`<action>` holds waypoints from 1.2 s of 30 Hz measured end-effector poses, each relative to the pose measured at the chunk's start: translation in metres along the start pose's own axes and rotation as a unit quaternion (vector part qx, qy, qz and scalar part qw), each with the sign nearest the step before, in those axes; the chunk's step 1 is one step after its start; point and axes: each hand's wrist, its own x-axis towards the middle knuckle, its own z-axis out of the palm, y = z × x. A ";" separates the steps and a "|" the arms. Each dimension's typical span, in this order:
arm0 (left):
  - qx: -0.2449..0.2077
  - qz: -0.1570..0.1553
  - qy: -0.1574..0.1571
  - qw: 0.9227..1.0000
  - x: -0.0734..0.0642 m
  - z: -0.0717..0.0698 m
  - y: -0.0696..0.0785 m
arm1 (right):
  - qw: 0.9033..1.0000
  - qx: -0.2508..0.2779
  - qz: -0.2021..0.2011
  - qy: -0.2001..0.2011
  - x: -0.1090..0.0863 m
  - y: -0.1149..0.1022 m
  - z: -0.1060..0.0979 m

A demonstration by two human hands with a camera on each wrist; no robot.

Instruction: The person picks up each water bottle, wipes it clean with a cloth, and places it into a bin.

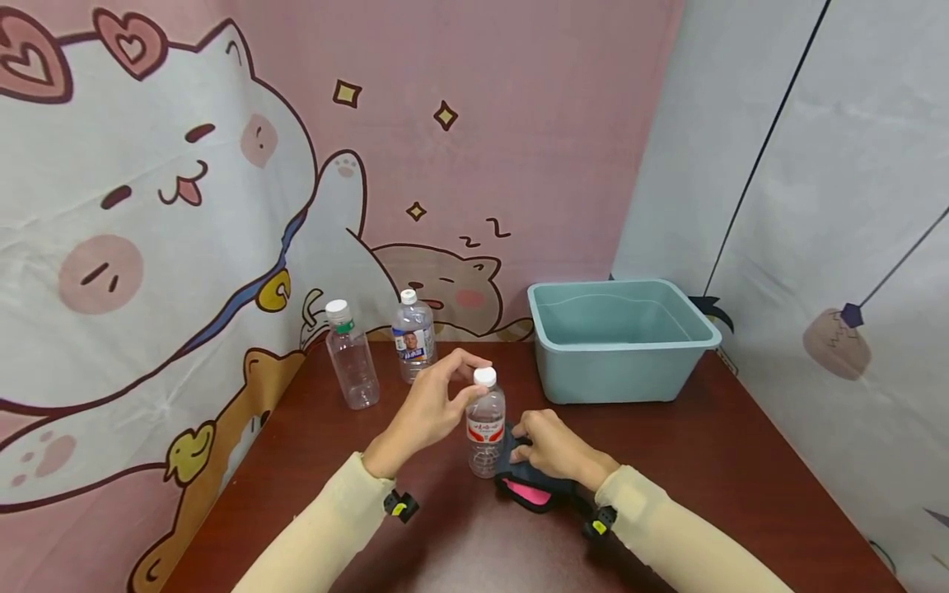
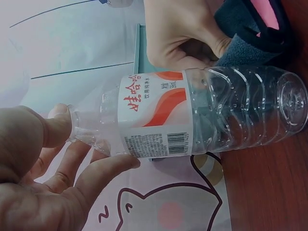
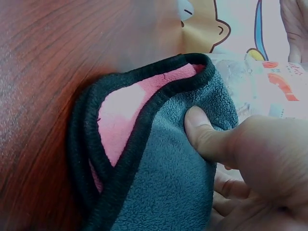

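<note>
A clear plastic water bottle (image 1: 485,431) with a white cap and a red-and-white label stands upright on the table. My left hand (image 1: 430,403) pinches it at the cap and neck between thumb and fingers. In the left wrist view the bottle (image 2: 154,115) looks see-through, with ridges toward its base. My right hand (image 1: 552,445) grips a folded cloth (image 1: 525,476), dark grey outside, pink inside, with black edging. The right wrist view shows the thumb pressing into the grey side of the cloth (image 3: 163,163), close beside the bottle's side.
Two more clear bottles stand at the back left: one with a green neck ring (image 1: 354,366) and one with a blue-and-white label (image 1: 415,342). A light teal plastic bin (image 1: 615,375) stands at the back right of the brown table (image 1: 704,494). Cartoon-printed sheeting (image 1: 534,123) hangs behind.
</note>
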 end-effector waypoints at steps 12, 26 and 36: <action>-0.006 0.002 -0.001 1.000 -0.002 -0.001 0.001 | 0.999 -0.014 -0.009 0.045 -0.002 -0.013 -0.023; -0.002 0.003 -0.002 1.000 -0.001 0.000 0.000 | 0.995 0.004 -0.005 0.102 0.000 -0.043 -0.058; 0.004 0.008 0.001 1.000 0.001 -0.001 0.001 | 0.988 0.039 -0.009 0.149 0.008 -0.054 -0.066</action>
